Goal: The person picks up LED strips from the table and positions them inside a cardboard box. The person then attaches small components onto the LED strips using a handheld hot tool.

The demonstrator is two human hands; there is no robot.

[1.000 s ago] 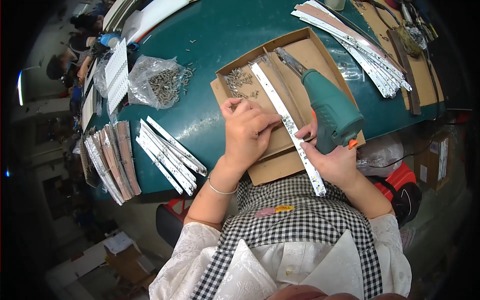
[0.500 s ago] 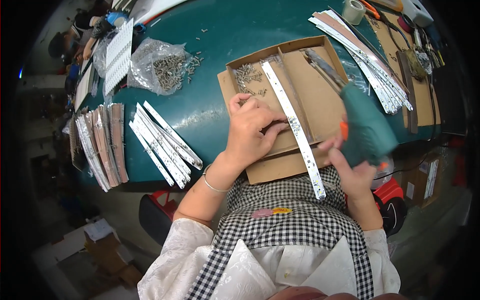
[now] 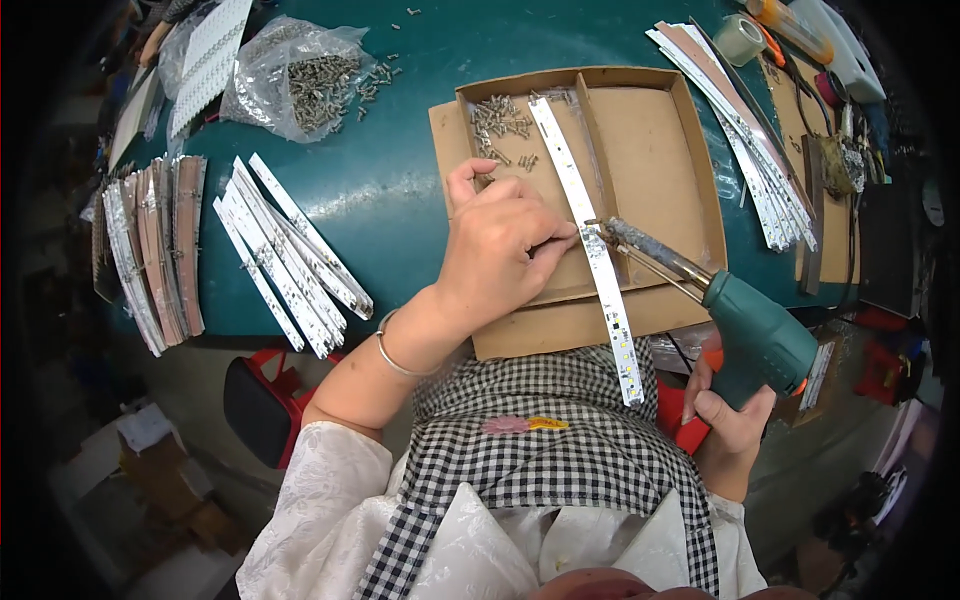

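My right hand point(image 3: 730, 415) is closed around the handle of a green soldering gun point(image 3: 765, 335) with orange parts. Its darkened metal tip meets the middle of a narrow white LED strip board point(image 3: 570, 165), which lies slantwise across a shallow cardboard box point(image 3: 655, 130). My left hand point(image 3: 505, 235) pinches thumb and forefinger together at the board's left edge; whatever sits between the fingertips is too small to name. Small metal parts point(image 3: 500, 118) lie loose in the box's left compartment, just beyond that hand.
Several white strip boards point(image 3: 290, 255) lie left of the box, beside stacked strips point(image 3: 150, 245). A plastic bag point(image 3: 305, 80) of small metal parts spills at the far left. More strips point(image 3: 745, 140), a tape roll point(image 3: 738, 40) and tools occupy the right side.
The soldering gun has swung down and rightward in my right hand, bringing its tip onto the board. My left hand keeps its pinch at the board's edge. The whole view has shifted slightly.
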